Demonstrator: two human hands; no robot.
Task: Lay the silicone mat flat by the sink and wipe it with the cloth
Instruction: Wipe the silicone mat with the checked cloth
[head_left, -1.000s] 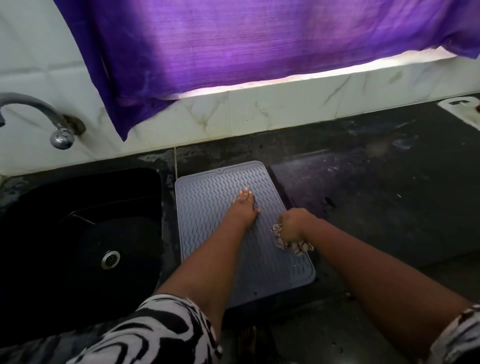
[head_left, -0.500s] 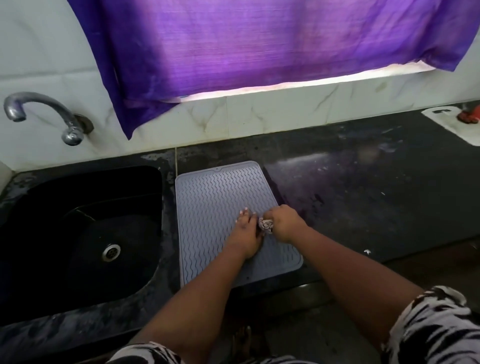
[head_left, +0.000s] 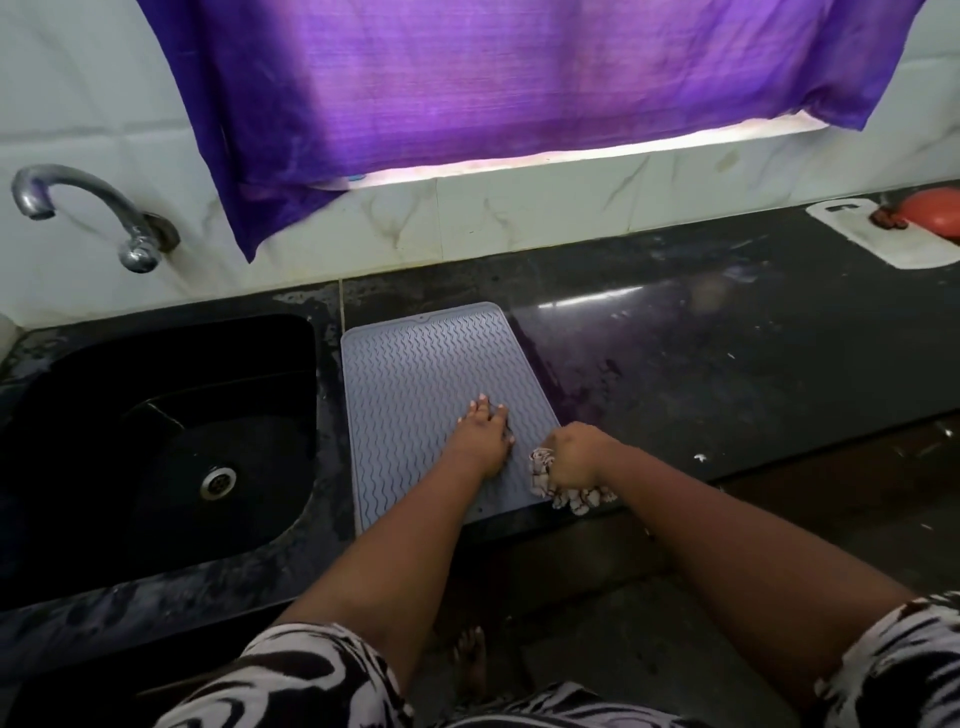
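The grey silicone mat (head_left: 415, 364), ribbed with wavy lines, lies flat on the black counter just right of the black sink (head_left: 156, 441). My left hand (head_left: 483, 436) presses palm-down on the mat's near right part, fingers spread and straight. My right hand (head_left: 574, 460) is fisted around a crumpled patterned cloth (head_left: 569, 496) at the mat's near right corner. The cloth bunches out below and left of the fist and touches the mat's edge.
A metal tap (head_left: 93, 213) juts from the tiled wall above the sink. A purple curtain (head_left: 519, 78) hangs over the window. At the far right a white cutting board (head_left: 857, 234) carries a red object (head_left: 935, 215). Black counter (head_left: 727, 364) stretches right of the mat.
My right hand has slid with the cloth from beside my left hand toward the mat's near right corner. My left hand stays pressed on the mat. The camera view shifted slightly.
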